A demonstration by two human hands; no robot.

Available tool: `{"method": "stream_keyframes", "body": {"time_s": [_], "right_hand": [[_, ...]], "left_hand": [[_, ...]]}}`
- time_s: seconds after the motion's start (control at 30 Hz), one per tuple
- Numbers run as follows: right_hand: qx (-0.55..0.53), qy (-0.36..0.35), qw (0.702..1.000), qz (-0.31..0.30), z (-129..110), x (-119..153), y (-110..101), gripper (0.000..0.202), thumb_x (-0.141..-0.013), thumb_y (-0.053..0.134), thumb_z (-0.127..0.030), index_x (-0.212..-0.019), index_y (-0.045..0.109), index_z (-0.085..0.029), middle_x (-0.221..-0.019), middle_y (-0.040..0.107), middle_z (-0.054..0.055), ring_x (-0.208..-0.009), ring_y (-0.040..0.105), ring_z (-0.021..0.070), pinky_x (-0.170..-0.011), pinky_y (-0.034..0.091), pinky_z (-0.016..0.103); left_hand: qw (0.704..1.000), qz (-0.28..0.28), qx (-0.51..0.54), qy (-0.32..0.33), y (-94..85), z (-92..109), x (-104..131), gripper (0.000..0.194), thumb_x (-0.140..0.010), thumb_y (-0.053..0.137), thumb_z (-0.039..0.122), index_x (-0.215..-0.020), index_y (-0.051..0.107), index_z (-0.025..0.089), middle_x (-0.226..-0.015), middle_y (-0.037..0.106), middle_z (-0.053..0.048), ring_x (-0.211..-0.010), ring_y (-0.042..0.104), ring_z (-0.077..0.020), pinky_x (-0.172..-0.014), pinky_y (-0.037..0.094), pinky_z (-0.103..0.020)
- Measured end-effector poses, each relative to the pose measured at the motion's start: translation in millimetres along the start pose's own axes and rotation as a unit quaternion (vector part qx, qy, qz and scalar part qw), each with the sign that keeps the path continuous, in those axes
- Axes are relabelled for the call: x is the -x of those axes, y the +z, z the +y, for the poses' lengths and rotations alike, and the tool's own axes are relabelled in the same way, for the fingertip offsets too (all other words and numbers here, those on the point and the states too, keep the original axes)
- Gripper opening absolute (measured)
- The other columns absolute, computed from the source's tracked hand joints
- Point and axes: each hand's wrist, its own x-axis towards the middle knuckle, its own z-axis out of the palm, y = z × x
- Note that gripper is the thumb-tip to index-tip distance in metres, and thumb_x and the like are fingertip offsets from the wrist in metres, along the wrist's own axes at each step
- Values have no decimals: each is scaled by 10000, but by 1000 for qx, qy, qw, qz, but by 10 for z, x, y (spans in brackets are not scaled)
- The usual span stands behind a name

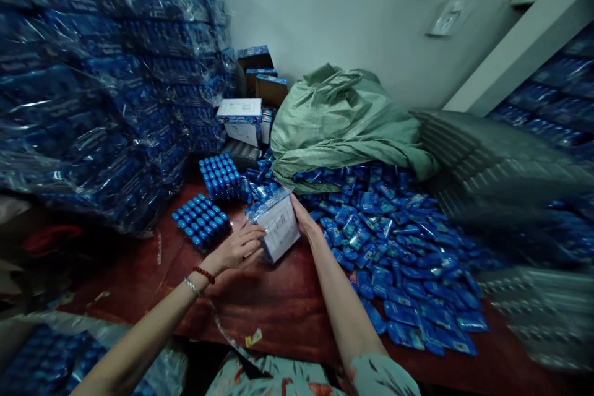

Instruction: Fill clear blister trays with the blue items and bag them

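**Film-wrapped box between two hands, mid-worktop**

Right hand (302, 215): gripping the box (281, 232) along its right side, near the upper corner. Left hand (241, 244): laying extended fingers on the box's left side; thumb hiding, so I cannot tell whether it is gripping. Beaded bracelet (204, 272) circling the left wrist.

Box: tilting above the middle of the worktop (278, 303), pale labelled face turning up, blue showing along its upper side. Whether a lower corner is touching the worktop, I cannot tell.

Handling, my judgement: looking like stiff card, fairly light, though the contents are hiding. The clear film is shining and probably making it slippery; corners likely denting under a hard pinch. Best hold: palms spanning opposite sides, fingers supporting underneath, no tugging at loose film.

Farther out: two blocks of blue pieces (199, 219) (219, 174) standing toward the worktop's left edge; loose blue packets (408, 266) spreading toward the near right corner. Green sheet (348, 117) covering the heap at the back edge, open cartons (271, 88) leaning beside it.
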Motion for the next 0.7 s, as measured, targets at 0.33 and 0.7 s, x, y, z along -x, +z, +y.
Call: {"method": "stream_keyframes", "body": {"time_s": [0.33,0.7], "right_hand": [[-36,-13,998,54,353,366,95,376,-701,563,-490,-882,662,-176,-874,688,22,-851,599,189,-781,473,314],[82,-182,980,4,19,595,162,451,-889,377,-468,-1198,578,-208,-1234,584,55,-1149,515,200,-1005,366,357]], "left_hand": [[751,416,227,-460,473,-77,-176,534,-892,465,365,-1387,286,268,-1462,309,-99,-1263,419,-196,-1025,368,-341],[579,366,526,-504,281,-136,-315,349,-810,557,444,-1007,656,174,-915,698,-40,-810,635,-164,-785,471,-274]]}}
